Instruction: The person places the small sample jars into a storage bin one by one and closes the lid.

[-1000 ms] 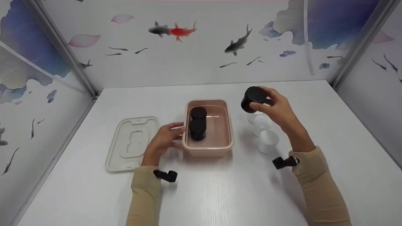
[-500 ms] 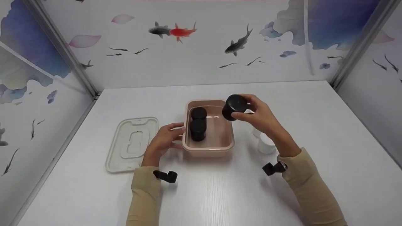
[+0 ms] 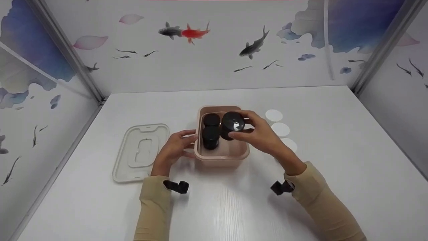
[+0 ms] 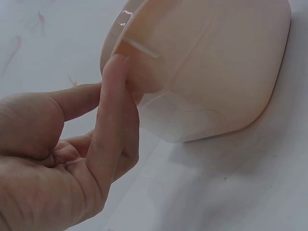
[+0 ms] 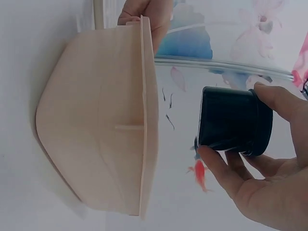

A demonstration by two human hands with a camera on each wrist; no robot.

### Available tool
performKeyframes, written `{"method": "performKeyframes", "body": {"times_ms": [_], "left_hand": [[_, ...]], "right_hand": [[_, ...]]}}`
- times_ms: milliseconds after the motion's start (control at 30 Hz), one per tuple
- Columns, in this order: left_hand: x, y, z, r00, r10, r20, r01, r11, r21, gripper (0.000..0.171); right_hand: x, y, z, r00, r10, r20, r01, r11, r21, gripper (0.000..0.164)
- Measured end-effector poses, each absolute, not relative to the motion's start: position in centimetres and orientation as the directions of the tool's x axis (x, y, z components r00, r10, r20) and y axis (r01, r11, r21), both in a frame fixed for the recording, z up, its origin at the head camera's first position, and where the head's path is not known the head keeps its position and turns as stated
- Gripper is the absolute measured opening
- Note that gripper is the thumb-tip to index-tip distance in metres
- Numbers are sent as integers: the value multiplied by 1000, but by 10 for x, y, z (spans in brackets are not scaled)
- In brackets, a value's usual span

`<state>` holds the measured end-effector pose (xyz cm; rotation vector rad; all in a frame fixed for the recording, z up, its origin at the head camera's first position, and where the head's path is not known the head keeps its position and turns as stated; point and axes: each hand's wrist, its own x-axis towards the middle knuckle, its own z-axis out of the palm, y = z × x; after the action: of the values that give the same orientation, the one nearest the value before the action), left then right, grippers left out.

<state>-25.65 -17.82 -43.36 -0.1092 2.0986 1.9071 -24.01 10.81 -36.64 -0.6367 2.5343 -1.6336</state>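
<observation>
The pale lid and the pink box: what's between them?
The person's left hand lies between the pale lid and the pink box, its fingers at the box's rim; the head view shows it.

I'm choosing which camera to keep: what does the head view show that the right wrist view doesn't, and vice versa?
Only the head view: two black jars inside the pink box, and three white containers beyond it.

Only the right wrist view: the gap between the held black jar and the box's rim, plus a small rib below that rim.

Both: the box, the held jar, the left hand, the right hand and the printed red fish.
</observation>
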Motion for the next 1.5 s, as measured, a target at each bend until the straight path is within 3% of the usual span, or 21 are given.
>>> {"method": "performKeyframes", "body": {"times_ms": [300,767,1500], "left_hand": [[-256,-180,-434,-955,150,-256,-242,108,964,48],[-259,-177,-432,-952,151,-267,-253,106,962,47],[-257,-178,-435,-951,142,-276,-261,113,959,49]], "right_hand": [[-240,89,-376,-871,-466,156,-343,349,-872,67],[-252,76,-375,-790,-611,50,-427,489,-760,65],[-270,63,-366,-698,-716,-13,-555,553,-622,67]]}}
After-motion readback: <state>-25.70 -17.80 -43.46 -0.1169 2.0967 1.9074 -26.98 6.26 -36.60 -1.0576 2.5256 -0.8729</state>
